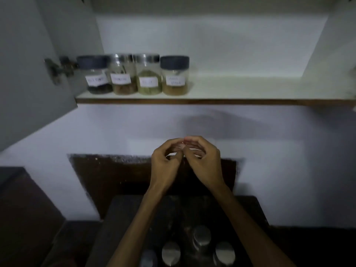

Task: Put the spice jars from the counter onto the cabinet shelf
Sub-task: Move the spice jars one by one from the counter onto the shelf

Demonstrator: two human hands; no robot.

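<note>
Two hands are raised in front of me at mid-frame, fingertips meeting: my left hand (165, 162) and my right hand (202, 160) both have loosely curled fingers, and I cannot tell whether anything small is pinched between them; neither holds a jar. Below my forearms, on the dark counter (123, 218), four metal-lidded spice jars (201, 237) stand close together, seen from above, one nearer the wall and the others along the bottom edge of the view. Above the hands, across a pale wall, the cabinet shelf (240, 89) carries four labelled jars in a row at its left end, each touching or just beside its neighbour: a dark-lidded jar (96, 74) with black contents, a silver-lidded jar (123, 74) with brown contents, a second silver-lidded jar (148, 74) with greenish contents, and another dark-lidded jar (174, 75) with tan powder. The label text is too blurred to read. The open cabinet door (28, 64) hangs on the left, its hinge (57, 69) beside the first jar.
</note>
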